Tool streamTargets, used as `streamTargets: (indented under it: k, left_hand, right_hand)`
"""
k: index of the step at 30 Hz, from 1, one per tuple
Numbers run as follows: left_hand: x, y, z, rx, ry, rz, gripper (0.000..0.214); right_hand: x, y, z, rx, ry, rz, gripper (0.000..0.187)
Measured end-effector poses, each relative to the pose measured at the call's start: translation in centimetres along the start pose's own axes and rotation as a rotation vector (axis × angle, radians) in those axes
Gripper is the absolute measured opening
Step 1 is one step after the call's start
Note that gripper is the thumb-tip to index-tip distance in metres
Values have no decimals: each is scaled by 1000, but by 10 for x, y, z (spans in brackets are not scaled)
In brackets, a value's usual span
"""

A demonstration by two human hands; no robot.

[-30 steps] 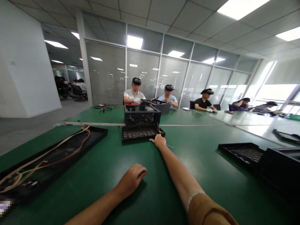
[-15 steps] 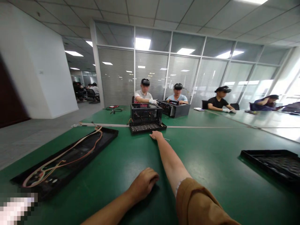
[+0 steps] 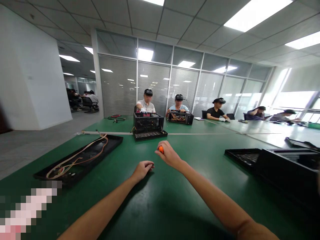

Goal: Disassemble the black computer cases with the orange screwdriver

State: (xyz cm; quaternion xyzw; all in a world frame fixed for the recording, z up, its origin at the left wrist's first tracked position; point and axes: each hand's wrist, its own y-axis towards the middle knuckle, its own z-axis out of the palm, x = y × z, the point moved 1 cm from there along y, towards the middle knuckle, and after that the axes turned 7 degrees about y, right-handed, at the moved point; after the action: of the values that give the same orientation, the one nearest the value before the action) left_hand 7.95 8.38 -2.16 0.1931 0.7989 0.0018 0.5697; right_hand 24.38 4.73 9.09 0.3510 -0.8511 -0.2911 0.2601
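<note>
The right hand (image 3: 170,155) is raised just above the green matted surface (image 3: 200,176), closed around a small orange-handled tool (image 3: 161,149). Only the rounded orange end shows between thumb and forefinger. Any shaft or tip is hidden inside the grip, so I cannot tell which way it points.

To handle this well, I would keep the fist snug on the handle with the wrist straight. Any hidden tip should be turned away from the other hand, which lies close by, just below and to the left. Keeping the tool low over the bare surface seems wise (a small thing dropped here could roll far).

The left hand (image 3: 143,168) rests on the surface with its fingers curled under into a loose fist. Nothing shows in it, and it touches only the mat.

Farther ahead, well apart from both hands, stands a black open metal computer case (image 3: 148,121). A black perforated panel (image 3: 150,134) lies flat against its near side. To the left a long black tray (image 3: 110,141) holds loose orange and pale cables (image 3: 80,156). To the right sit a black slotted tray (image 3: 243,156) and a black box (image 3: 290,166). Several seated people work at the far side of the surface, and their hands are nowhere near these two.
</note>
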Motion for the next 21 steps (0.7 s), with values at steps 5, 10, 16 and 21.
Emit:
streamTargets:
  k: [5,10,16,21]
  left_hand:
    - [-11,-46,-10,-5,-294,-145,29]
    - [-21,-95,-28,42,-372,-169,36]
    - [-14,-106,-42,25,-461,-227,28]
    - [-12,-98,-45,-149,-594,-229,19]
  right_hand:
    - [35,-58,-35,-250,121,153,28]
    - [45,-93,-11,-454,615,547,35]
    - [41,-111,42,-348,1164,773,42]
    - [35,-117,49,-248,1342,759,46]
